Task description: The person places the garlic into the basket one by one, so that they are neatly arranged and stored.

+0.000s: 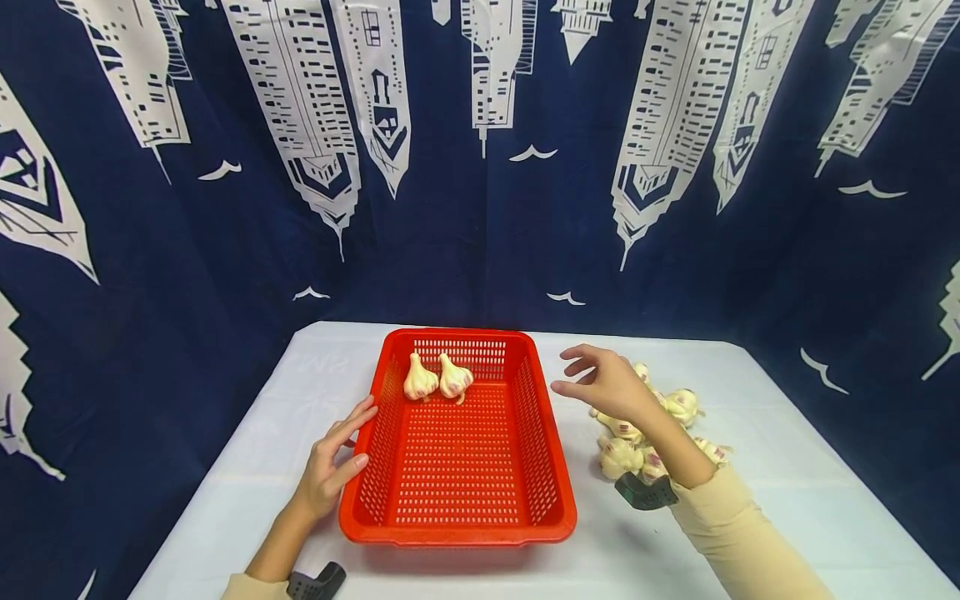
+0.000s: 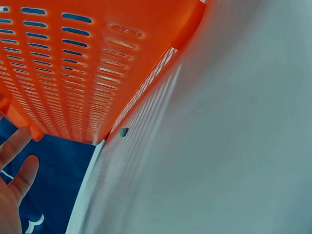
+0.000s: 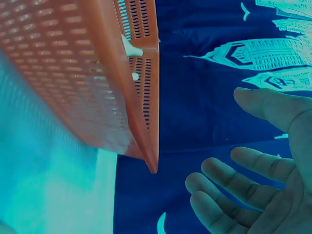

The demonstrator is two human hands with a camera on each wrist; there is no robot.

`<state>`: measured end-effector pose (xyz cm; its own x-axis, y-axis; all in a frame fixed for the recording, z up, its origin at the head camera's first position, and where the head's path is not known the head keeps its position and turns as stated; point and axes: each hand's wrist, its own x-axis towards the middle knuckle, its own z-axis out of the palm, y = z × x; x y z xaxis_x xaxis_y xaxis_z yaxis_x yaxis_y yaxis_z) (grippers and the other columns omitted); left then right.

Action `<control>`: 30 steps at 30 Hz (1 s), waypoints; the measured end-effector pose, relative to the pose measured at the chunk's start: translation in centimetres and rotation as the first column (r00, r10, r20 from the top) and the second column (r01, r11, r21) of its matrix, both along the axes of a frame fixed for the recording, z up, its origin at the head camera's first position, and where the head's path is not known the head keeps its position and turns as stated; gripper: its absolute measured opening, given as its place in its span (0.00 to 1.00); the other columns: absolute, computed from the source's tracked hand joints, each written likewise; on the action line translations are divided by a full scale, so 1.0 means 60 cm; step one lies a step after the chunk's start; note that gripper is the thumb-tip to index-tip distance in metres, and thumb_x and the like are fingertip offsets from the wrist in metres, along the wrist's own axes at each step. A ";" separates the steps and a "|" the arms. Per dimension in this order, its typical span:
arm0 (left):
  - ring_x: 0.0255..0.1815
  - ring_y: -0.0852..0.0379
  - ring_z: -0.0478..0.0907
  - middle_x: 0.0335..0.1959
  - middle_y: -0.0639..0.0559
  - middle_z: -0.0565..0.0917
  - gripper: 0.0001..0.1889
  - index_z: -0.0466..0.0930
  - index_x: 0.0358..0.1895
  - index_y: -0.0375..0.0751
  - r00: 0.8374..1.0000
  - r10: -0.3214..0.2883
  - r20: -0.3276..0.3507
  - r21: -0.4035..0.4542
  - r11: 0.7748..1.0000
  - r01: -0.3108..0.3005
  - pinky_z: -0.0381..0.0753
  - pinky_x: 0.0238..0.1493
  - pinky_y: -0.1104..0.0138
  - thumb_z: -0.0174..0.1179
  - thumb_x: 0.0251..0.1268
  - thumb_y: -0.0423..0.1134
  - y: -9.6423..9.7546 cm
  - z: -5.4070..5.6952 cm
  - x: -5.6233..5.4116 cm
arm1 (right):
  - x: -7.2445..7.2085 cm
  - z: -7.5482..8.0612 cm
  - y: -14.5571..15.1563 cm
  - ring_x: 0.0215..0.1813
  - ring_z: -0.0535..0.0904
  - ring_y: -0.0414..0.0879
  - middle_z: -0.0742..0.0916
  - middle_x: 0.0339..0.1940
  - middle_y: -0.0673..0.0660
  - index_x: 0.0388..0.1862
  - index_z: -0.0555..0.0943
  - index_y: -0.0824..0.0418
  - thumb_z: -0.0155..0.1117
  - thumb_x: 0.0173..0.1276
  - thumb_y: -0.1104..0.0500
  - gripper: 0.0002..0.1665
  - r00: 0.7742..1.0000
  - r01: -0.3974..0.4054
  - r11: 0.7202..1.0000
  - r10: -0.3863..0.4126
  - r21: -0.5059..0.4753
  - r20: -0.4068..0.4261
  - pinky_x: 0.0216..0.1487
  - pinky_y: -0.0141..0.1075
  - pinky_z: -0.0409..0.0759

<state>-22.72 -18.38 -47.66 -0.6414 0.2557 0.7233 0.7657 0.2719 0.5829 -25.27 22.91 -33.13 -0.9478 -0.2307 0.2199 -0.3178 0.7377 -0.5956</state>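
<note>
While the left hand [image 1: 330, 467] rests its lightly spread fingers on the left rim of the red basket [image 1: 457, 535], the right hand [image 1: 609, 385] hovers just off the basket's right side, its fingers loosely bent, apart from one another and holding nothing. Two garlic bulbs [image 1: 455, 379] sit close together inside the basket near its far left corner, leaving the middle, right and near parts of the slotted floor as room. The garlic pile [image 1: 682, 407] lies to the basket's right on the white bench [image 1: 780, 500], partly behind the right forearm [image 1: 675, 446], so its count is hard to tell. A narrow strip of bench runs between that pile and the basket's right rim; a wider stretch spans from the basket to the bench's left edge. Just beyond the basket's far rim comes the bench's far edge, then the dark blue curtain [image 1: 487, 225].
</note>
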 end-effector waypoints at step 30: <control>0.51 0.56 0.74 0.70 0.35 0.69 0.31 0.73 0.65 0.30 1.000 0.005 -0.005 0.006 1.000 -0.005 0.71 0.43 0.66 0.53 0.53 0.32 0.002 0.001 0.002 | 0.064 -0.095 0.119 0.36 0.83 0.50 0.87 0.41 0.64 0.56 0.78 0.70 0.74 0.60 0.53 0.31 0.993 0.118 0.990 -0.119 0.079 0.012 0.34 0.39 0.82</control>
